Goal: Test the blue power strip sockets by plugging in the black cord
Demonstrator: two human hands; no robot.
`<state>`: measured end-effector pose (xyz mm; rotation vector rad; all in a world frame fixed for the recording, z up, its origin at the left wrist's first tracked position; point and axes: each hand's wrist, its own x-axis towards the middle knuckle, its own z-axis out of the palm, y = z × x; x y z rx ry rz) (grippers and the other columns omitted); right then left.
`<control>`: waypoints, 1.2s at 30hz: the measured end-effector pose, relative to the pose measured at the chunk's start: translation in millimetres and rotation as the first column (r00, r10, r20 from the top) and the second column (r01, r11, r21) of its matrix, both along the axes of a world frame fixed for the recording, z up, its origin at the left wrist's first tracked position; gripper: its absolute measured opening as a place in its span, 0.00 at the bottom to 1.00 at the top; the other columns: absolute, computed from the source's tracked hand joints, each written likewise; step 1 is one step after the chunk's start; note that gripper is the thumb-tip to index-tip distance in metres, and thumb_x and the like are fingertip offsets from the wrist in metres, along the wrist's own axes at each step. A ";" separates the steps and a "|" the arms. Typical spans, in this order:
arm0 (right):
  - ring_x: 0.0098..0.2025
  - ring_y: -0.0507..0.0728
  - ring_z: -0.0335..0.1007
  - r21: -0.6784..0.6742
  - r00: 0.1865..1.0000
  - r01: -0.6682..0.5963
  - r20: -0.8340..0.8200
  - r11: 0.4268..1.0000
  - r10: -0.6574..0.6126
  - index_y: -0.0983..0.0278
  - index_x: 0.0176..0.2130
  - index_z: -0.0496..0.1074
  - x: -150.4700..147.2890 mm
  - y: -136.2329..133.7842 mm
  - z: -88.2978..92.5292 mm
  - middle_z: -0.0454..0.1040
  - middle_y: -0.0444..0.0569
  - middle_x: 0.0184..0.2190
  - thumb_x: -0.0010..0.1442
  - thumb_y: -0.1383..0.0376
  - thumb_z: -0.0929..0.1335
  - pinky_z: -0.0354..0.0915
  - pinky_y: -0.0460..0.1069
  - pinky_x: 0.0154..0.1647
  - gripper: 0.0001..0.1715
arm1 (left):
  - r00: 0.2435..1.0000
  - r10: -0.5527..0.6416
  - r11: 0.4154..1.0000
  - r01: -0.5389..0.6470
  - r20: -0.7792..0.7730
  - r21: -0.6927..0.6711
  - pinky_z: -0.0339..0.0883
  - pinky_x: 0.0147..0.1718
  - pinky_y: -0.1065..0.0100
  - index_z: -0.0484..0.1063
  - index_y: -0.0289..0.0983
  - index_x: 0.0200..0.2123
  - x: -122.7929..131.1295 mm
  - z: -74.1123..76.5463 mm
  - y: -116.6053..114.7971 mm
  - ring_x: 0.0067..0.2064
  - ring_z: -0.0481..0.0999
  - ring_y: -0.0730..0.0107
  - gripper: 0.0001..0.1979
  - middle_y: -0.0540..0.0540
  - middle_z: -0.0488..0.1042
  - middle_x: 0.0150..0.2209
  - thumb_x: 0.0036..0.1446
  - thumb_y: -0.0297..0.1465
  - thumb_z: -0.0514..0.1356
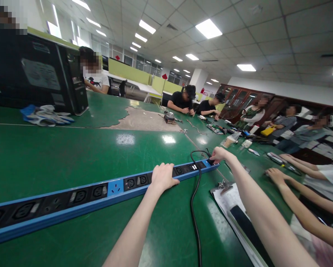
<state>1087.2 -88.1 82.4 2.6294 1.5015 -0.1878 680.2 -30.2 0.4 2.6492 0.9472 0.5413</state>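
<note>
A long blue and black power strip lies slantwise across the green table, with a row of sockets on its upper face. My left hand is wrapped over it near its right part, thumb along the near side. At the strip's far right end, my right hand pinches a black plug, which is partly hidden by the fingers. I cannot tell whether the plug sits fully in a socket. A black power cord loops over the strip between my hands and runs down toward me.
A clipboard with papers and a dark phone-like slab lie beneath my right forearm. Gloves and a black computer case stand at left. Tools and parts spread farther back. Other people sit around; a neighbour's hands rest at right.
</note>
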 end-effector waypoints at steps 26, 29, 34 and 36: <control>0.33 0.61 0.80 -0.197 0.974 0.039 -0.212 0.980 -0.081 0.65 0.24 0.73 12.0 7.7 -1.8 0.81 0.55 0.28 0.49 0.54 0.76 0.74 0.48 0.34 0.18 | 1.000 -0.011 0.999 0.011 -0.012 0.033 0.68 0.43 0.57 0.71 0.42 0.50 0.3 3.6 0.3 0.48 0.75 0.50 0.31 0.42 0.78 0.44 0.47 0.52 0.66; 0.32 0.60 0.80 -0.151 0.966 0.039 -0.249 0.988 -0.076 0.65 0.26 0.73 6.8 -1.3 -3.1 0.81 0.55 0.28 0.51 0.51 0.75 0.73 0.48 0.33 0.20 | 1.000 -0.009 1.000 0.009 -0.015 0.026 0.68 0.43 0.57 0.72 0.42 0.49 0.1 4.0 0.0 0.48 0.75 0.50 0.29 0.42 0.78 0.43 0.48 0.52 0.66; 0.29 0.60 0.78 -0.180 0.979 0.063 -0.178 0.982 -0.095 0.66 0.28 0.75 -3.1 3.8 4.2 0.79 0.56 0.24 0.48 0.51 0.76 0.71 0.50 0.31 0.20 | 1.000 -0.005 1.000 0.005 -0.014 0.026 0.68 0.44 0.57 0.71 0.41 0.50 -0.5 6.6 -1.4 0.48 0.75 0.50 0.30 0.41 0.78 0.44 0.48 0.51 0.67; 0.30 0.60 0.77 -0.117 0.996 0.046 -0.077 0.992 -0.055 0.65 0.29 0.76 -3.8 5.7 6.5 0.79 0.54 0.23 0.46 0.51 0.77 0.70 0.50 0.31 0.21 | 1.000 0.000 1.000 0.001 -0.023 0.014 0.68 0.45 0.57 0.71 0.41 0.51 -0.7 8.9 -2.5 0.49 0.75 0.50 0.30 0.41 0.78 0.44 0.48 0.50 0.67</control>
